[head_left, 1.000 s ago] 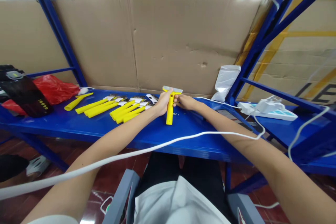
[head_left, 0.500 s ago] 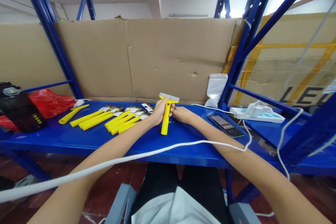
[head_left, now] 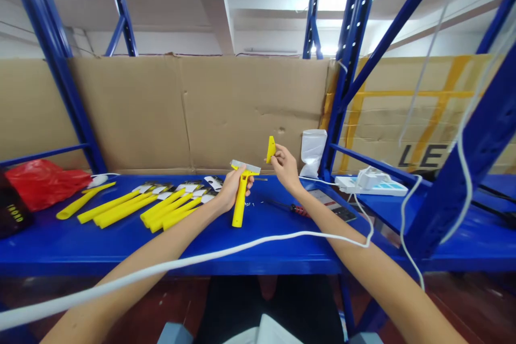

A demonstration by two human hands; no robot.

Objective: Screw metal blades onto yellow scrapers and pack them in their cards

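Red bag (head_left: 46, 183), white power strip (head_left: 387, 188)

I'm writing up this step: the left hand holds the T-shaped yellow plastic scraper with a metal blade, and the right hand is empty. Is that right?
Not quite: the right hand isn't empty; the head view shows it holding a small flat yellow piece. The left hand does hold the T-shaped yellow scraper.

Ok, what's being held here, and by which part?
The left hand holds a yellow scraper near its head; the right hand pinches a small yellow piece by its lower part.
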